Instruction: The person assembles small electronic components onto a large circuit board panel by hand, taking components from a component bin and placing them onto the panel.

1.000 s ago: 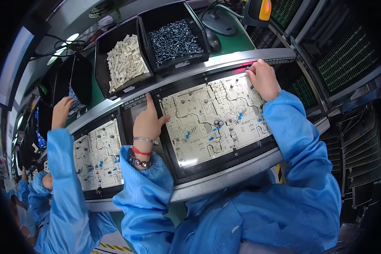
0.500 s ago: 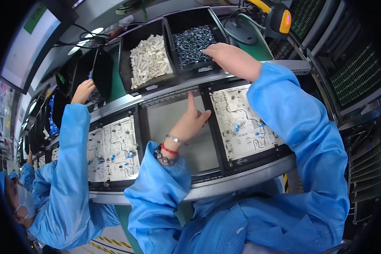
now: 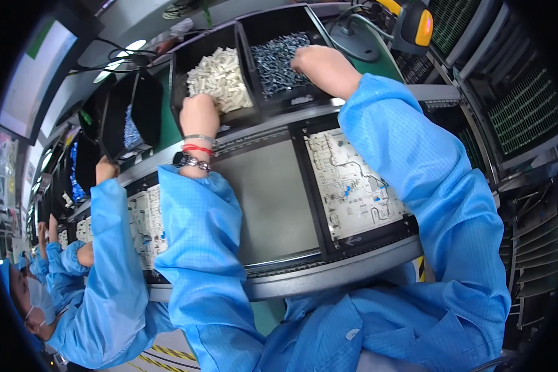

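My left hand [image 3: 199, 116] is at the near edge of a black bin [image 3: 178, 80] of small white blocky parts [image 3: 220, 77]. Its fingers point down and away, hidden behind the back of the hand. In the neighbouring black bin [image 3: 244, 43], my right hand [image 3: 322, 69] reaches among small dark blue-grey parts [image 3: 279, 62]. The fingers there are bent together, and anything between the tips is too small to make out. Below the right forearm lies a white circuit board [image 3: 353, 186] with blue and black components, in a black frame [image 3: 359, 243].
A flat grey plate [image 3: 273, 198] lies left of the board, on the rail-edged line [image 3: 328, 270]. A co-worker's sleeve [image 3: 108, 248] and hand [image 3: 106, 170] are close on my left, by another board [image 3: 144, 217]. A yellow-black scanner [image 3: 415, 28] stands at back right.
My left hand has moved up and left from above the grey plate to the white parts' bin. My right hand has reached further into the dark parts. The co-worker's hand has drawn back from its bin.
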{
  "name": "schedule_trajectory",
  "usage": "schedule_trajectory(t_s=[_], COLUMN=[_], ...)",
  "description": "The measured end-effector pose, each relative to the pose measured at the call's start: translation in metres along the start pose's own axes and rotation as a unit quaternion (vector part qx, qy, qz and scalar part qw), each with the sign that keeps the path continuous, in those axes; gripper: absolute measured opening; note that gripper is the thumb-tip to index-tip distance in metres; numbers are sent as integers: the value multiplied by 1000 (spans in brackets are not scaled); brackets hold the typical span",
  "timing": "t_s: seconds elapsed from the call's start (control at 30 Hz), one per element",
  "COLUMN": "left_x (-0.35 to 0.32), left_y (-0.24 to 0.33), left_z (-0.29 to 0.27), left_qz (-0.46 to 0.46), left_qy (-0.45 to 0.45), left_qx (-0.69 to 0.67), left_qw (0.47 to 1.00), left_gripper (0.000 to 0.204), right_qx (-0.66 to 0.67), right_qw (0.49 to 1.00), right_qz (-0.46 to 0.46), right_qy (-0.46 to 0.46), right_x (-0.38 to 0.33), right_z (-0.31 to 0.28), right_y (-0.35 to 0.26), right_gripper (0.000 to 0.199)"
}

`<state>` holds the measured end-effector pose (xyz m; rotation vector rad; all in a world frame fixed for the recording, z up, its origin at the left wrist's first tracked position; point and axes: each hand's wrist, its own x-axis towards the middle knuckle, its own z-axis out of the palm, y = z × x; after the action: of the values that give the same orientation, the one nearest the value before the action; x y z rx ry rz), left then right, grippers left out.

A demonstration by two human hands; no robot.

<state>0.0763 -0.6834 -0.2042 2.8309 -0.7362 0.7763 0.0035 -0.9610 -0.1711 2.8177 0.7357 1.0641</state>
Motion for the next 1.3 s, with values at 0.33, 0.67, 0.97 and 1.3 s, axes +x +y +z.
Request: schedule_trajectory(t_s=[0.33, 0.67, 0.97, 1.3], left_x=[-9, -97, -113, -114], left_y=[11, 138, 151, 159], left_z=[-25, -69, -58, -52], left_qz=[-53, -132, -160, -141], left_qy=[125, -113, -208, -210], left_qx=[-199, -740, -776, -759], left_qw=[971, 650, 574, 601], left_gripper=[20, 20, 21, 24], right_qx=[369, 400, 415, 402], right_qw=[917, 890, 888, 900], right_qz=[47, 66, 74, 71], right_qy=[-145, -210, -184, -154], right_x=[-98, -181, -182, -187], right_z=[-92, -97, -90, -89], right_y=[-65, -89, -94, -97], right_gripper=[16, 12, 9, 11])
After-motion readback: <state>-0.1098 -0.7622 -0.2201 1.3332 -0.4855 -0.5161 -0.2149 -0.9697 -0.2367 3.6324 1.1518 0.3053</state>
